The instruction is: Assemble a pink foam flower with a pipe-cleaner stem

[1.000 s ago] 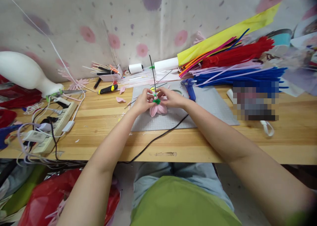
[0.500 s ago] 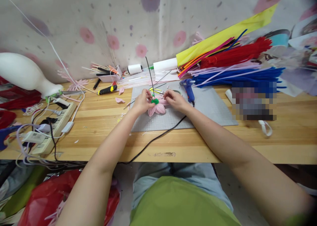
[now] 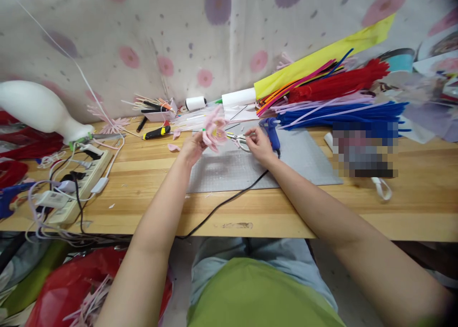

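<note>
The left hand (image 3: 193,148) grips a pink flower (image 3: 215,133) at its green-backed side, tilted with its open face away from the palm, at the 10 o'clock part of the grey cutting mat (image 3: 300,162) on the desk (image 3: 143,193). The right hand (image 3: 260,146) has its fingers closed on the handles of scissors (image 3: 234,136), at 3 o'clock from the flower. A blue glue gun (image 3: 272,133) lies just beside that hand, between 1 and 2 o'clock.
</note>
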Available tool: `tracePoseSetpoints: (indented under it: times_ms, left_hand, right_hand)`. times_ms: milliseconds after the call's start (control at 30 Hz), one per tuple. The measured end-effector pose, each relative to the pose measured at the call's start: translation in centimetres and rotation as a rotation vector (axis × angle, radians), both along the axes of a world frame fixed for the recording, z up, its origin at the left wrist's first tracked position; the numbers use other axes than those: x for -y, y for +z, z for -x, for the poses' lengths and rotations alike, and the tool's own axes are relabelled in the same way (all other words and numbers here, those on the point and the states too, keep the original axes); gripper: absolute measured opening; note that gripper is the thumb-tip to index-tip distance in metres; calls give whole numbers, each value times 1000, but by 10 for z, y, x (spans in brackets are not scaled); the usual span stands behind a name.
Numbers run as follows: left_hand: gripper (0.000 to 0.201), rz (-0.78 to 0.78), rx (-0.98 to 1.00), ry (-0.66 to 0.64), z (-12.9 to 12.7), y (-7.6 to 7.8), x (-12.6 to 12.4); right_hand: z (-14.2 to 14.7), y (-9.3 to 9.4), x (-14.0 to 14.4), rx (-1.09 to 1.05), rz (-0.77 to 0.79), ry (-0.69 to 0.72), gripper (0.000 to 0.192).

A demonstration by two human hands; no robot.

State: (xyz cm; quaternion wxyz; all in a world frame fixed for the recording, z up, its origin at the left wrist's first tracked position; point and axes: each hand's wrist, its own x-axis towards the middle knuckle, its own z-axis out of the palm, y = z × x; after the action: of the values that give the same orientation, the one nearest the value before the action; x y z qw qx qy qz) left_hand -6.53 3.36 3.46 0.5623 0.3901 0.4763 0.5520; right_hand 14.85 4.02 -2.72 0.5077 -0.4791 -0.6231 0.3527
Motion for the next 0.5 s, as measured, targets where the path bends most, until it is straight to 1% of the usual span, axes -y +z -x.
tracePoseSetpoints:
  times_ms: [67, 100, 133, 200, 267, 333, 433, 500]
  left_hand:
    - [17, 133, 235, -106, 0, -4, 6]
    - [16, 181, 321, -127, -2, -7, 10]
    - [16, 225, 380, -145, -3, -10, 13]
    - [16, 267, 430, -158, -8, -14, 18]
    - [17, 260, 403, -155, -11, -14, 19]
    - [19, 217, 324, -153, -12, -12, 18]
    - [23, 141, 121, -151, -9, -9, 15]
    - [27, 121, -40, -132, -6, -8, 12]
  right_hand:
    - [3, 0, 0, -41, -28, 26, 19]
    - [4, -1, 0, -62, -44, 41, 22]
    - [6, -1, 0, -79, -50, 57, 24]
    - [9, -1, 0, -93, -34, 75, 23]
    - [10, 0, 1, -90, -1, 75, 20]
    - [10, 1, 2, -66, 13, 65, 19]
    - [8, 4, 5, 18, 24, 33, 19]
    - [7, 5, 7, 107, 4, -22, 22]
